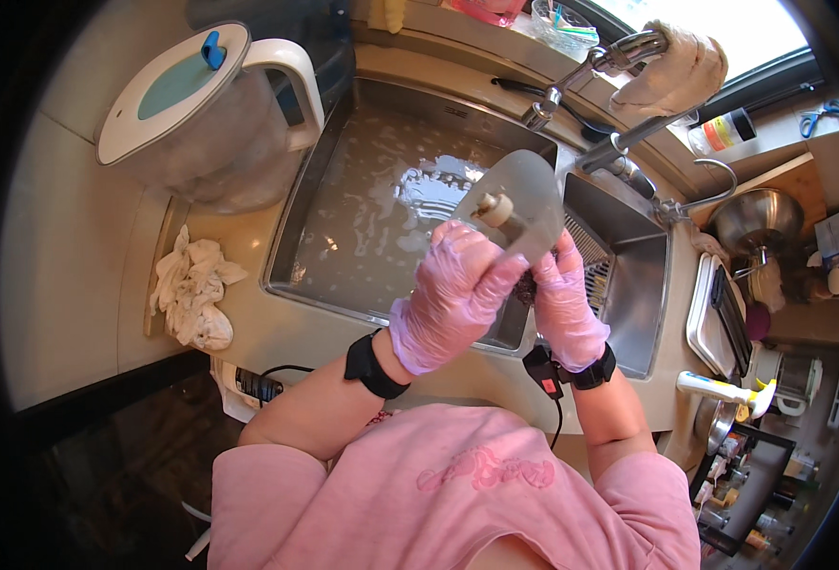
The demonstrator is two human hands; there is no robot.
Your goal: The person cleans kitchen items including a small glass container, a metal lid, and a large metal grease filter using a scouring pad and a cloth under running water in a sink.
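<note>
Both hands wear thin pink gloves and are raised over the front of a steel sink filled with cloudy water. My left hand grips the lower rim of a translucent cup-like piece, which has a small off-white knob-shaped fitting at its middle. Against the right lower side of this piece, my right hand holds a dark scouring pad, mostly hidden by the fingers. Above and to the right, a chrome faucet reaches over the sink's corner.
Left of the sink stands a large clear pitcher with a white lid, near a crumpled white cloth. A smaller basin with a slatted rack adjoins on the right. Beyond it are white trays, a spray bottle and a metal bowl.
</note>
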